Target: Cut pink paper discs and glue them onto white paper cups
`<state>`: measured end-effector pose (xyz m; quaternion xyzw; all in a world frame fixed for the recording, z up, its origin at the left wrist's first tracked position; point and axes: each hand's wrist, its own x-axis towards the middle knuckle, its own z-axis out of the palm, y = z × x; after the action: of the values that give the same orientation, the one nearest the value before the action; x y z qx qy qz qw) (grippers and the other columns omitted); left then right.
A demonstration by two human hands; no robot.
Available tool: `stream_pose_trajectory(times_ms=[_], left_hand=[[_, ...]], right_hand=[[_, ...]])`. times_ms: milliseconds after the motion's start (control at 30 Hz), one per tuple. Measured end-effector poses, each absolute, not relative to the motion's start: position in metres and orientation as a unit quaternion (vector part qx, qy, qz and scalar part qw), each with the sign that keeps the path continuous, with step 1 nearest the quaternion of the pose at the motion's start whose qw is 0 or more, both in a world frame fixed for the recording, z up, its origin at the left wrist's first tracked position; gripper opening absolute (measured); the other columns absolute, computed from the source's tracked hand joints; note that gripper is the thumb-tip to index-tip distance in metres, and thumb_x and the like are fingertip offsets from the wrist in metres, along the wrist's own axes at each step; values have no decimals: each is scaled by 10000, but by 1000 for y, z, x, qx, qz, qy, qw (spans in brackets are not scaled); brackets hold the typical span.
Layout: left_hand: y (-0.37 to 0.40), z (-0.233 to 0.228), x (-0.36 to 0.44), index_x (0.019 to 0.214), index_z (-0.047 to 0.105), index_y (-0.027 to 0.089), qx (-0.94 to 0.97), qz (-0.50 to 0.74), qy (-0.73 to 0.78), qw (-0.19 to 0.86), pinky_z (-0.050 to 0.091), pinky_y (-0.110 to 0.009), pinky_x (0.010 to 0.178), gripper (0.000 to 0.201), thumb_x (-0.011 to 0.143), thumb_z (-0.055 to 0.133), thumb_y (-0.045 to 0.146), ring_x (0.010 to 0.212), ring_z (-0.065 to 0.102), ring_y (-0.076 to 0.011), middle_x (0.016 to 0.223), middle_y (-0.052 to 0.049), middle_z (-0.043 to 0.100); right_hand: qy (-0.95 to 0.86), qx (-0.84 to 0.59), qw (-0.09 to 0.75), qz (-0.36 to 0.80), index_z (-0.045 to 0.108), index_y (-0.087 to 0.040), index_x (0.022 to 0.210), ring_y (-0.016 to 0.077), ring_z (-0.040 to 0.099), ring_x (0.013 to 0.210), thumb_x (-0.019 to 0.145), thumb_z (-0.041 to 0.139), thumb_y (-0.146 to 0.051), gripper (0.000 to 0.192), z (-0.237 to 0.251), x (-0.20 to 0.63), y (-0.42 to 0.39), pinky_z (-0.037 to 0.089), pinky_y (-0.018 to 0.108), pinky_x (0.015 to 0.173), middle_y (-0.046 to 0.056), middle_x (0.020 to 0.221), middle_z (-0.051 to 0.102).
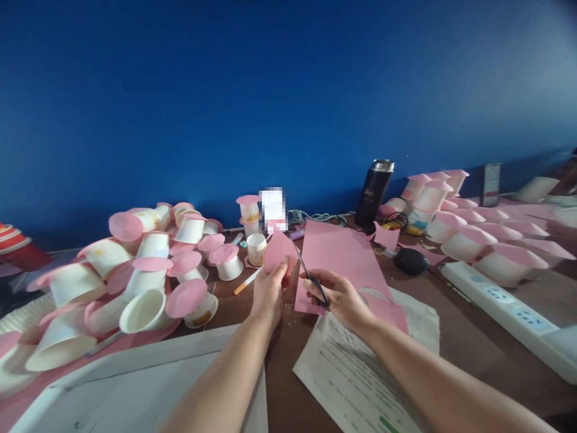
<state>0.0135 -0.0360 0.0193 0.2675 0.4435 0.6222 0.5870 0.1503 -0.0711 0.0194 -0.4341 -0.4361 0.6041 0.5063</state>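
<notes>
Deep blue wall fills the upper half of the frame, and below it a brown table (469, 337) runs across, crowded with craft pieces. At the centre of the frame the left hand (269, 291) pinches a pink paper disc (278, 254) between thumb and fingers, holding it up just above the table. Just to its right the right hand (339, 296) is curled around the handles of a pair of scissors (311, 275), whose blades point up and left to the disc's edge. Behind the hands lies a pink paper sheet (338, 252), and a printed white paper (360, 373) sits under the right forearm. Left of centre, white paper cups (144, 310) topped with pink discs lie in a loose heap, some tipped on their sides; more stand in rows at the right. A black flask (374, 193) stands upright near the wall, a black computer mouse (410, 261) lies near it, and a white power strip (509, 310) runs along the right.
</notes>
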Motion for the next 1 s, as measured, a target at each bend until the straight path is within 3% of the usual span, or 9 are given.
stream_pose_trajectory(times_ms=[1000], left_hand=[[-34, 20, 7, 728, 610, 133, 252, 617, 467, 582, 399, -207, 555, 431, 550, 848, 444, 552, 504, -65, 623, 19, 584]], right_hand=[[-439, -435, 503, 604, 725, -165, 923, 77, 449, 585, 609, 850, -457, 447, 17, 150, -69, 395, 240, 572, -36, 635, 527]])
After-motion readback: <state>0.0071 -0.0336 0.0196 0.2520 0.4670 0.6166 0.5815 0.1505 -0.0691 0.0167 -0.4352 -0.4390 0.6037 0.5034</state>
